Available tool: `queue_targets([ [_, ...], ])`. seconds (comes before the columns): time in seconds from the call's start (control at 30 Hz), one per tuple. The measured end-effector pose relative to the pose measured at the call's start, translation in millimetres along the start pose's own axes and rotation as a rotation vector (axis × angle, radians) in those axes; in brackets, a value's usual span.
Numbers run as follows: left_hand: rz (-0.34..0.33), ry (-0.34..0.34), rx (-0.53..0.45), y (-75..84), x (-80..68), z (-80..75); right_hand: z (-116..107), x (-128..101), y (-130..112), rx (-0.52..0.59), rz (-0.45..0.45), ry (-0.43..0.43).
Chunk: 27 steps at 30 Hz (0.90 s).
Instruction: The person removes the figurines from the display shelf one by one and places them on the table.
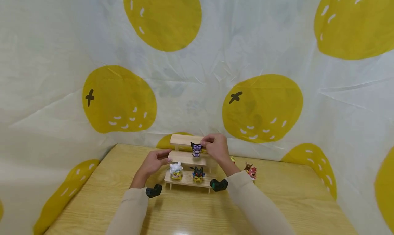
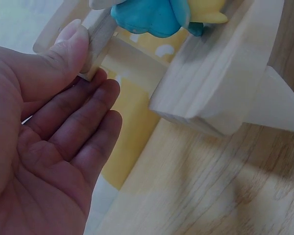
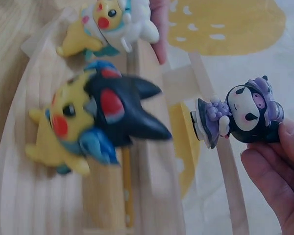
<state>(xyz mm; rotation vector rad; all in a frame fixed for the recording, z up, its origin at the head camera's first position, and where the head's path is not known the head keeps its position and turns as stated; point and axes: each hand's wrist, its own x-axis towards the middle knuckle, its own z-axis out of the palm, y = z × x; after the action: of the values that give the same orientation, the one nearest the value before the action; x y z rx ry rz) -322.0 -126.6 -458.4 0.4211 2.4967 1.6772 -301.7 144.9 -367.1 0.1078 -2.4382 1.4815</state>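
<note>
Between thumb and fingers, my right hand (image 1: 218, 148) pinches a small black, white and purple figurine (image 3: 245, 111) by its head. The figurine is held just above the middle step of a three-tier wooden display stand (image 1: 180, 156). At that step's left end is my left hand (image 1: 155, 162); its thumb lies on top and its fingers lie underneath, gripping the wood (image 2: 95, 44). On the lowest step sit a yellow figurine with a white fluffy hood (image 1: 176, 171) and a yellow figurine with a black eared hood (image 1: 198, 174).
Right of the stand, a brown and red figurine group (image 1: 250, 171) stands on the wooden table (image 1: 277, 200). A small yellow thing (image 1: 233, 158) is partly hidden behind my right wrist. White cloth (image 1: 191, 105) with yellow fruit prints hangs behind and at the sides.
</note>
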Motion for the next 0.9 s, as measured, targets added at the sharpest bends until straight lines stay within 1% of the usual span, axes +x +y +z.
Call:
queue_targets([
  [0.03,-0.006,0.004,-0.001,-0.6,-0.6,-0.5,-2.8,-0.7,0.7,0.007,0.008,-0.004],
  [0.13,0.005,0.001,0.006,-2.3,-0.4,1.7,-14.7,-3.4,4.1,0.003,0.024,-0.006],
  [0.17,0.002,-0.001,-0.006,-2.3,0.1,3.1,-19.2,-3.9,5.5,-0.003,0.024,0.0],
  [0.23,0.024,-0.018,-0.007,-1.9,2.2,5.8,-30.1,-5.3,8.1,-0.003,0.028,0.014],
  [0.4,0.036,-0.022,-0.012,5.7,8.1,9.7,-54.4,-5.0,14.4,-0.031,0.022,0.024],
  [0.47,0.025,-0.016,-0.011,9.0,9.4,10.3,-61.3,-5.5,17.9,-0.047,0.027,0.03],
  [0.63,0.011,-0.02,-0.001,9.9,9.0,10.8,-69.9,-10.6,31.3,-0.074,0.048,0.047],
  [0.7,0.019,-0.027,0.015,8.8,9.9,10.8,-72.3,-12.5,36.3,-0.086,0.061,0.052],
  [0.83,0.023,-0.029,0.031,7.3,12.3,9.9,-77.5,-15.1,41.6,-0.094,0.071,0.07],
  [0.9,0.022,-0.027,0.023,7.4,13.8,9.2,-80.1,-15.5,43.1,-0.097,0.066,0.082],
])
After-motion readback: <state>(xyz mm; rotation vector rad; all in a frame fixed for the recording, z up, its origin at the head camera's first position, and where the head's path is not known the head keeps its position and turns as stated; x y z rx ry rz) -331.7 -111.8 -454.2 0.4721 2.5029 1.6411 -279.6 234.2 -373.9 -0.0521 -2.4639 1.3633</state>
